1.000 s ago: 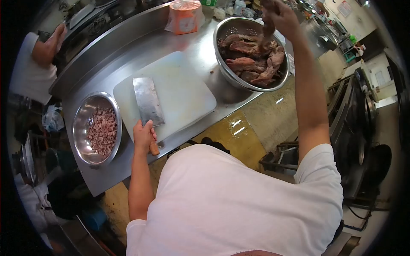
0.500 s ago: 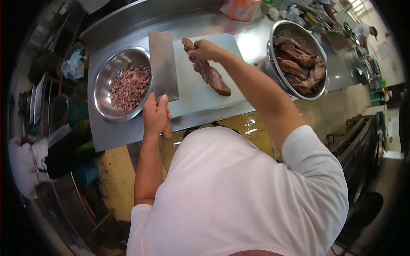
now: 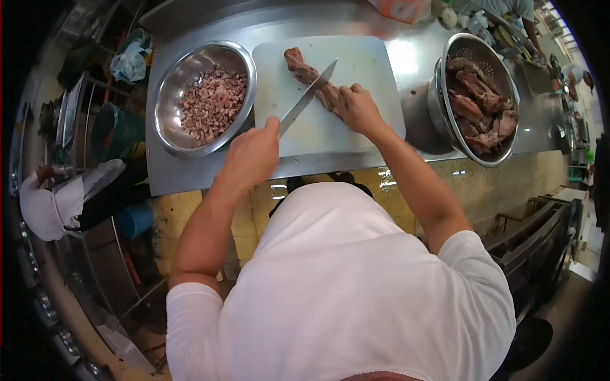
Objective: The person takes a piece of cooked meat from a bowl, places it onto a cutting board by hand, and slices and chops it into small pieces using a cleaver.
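My left hand is closed round the handle of a cleaver, whose blade stands edge down across a long strip of cooked meat. The strip lies slantwise on the white cutting board. At its lower right end my right hand grips the meat. Diced meat fills part of a steel bowl left of the board. To the right, larger meat pieces lie in a perforated steel colander.
Everything stands on a steel counter with a raised back edge. An orange object in plastic is at the back. Another person is at the left, and others are at the upper right.
The meat strip has gone from the colander to the board in my right hand. The cleaver, flat beside the bowl before, is now turned on edge over the strip. The view has shifted.
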`<action>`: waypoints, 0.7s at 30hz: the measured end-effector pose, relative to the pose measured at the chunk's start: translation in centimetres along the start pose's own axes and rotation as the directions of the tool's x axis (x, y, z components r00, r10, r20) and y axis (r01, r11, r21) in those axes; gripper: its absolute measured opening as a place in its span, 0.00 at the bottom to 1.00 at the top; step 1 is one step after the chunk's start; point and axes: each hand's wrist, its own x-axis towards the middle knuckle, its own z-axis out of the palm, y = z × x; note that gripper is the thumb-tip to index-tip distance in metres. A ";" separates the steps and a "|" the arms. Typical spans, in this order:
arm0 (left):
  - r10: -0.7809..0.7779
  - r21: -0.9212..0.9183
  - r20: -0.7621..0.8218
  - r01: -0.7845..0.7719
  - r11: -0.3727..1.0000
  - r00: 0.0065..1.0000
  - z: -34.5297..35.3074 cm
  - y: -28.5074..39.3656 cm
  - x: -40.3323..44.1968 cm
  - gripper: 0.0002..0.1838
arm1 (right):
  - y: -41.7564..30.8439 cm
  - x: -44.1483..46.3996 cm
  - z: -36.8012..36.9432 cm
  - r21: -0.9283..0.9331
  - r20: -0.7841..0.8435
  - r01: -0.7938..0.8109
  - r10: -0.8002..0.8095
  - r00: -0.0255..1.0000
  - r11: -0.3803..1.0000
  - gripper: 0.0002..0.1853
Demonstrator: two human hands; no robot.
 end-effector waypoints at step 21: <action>-0.032 -0.656 0.200 0.158 0.738 0.979 2.8 -0.8 2.2 0.13 | 3.9 -4.6 -4.5 0.332 -0.157 0.040 0.013 0.987 0.942 0.05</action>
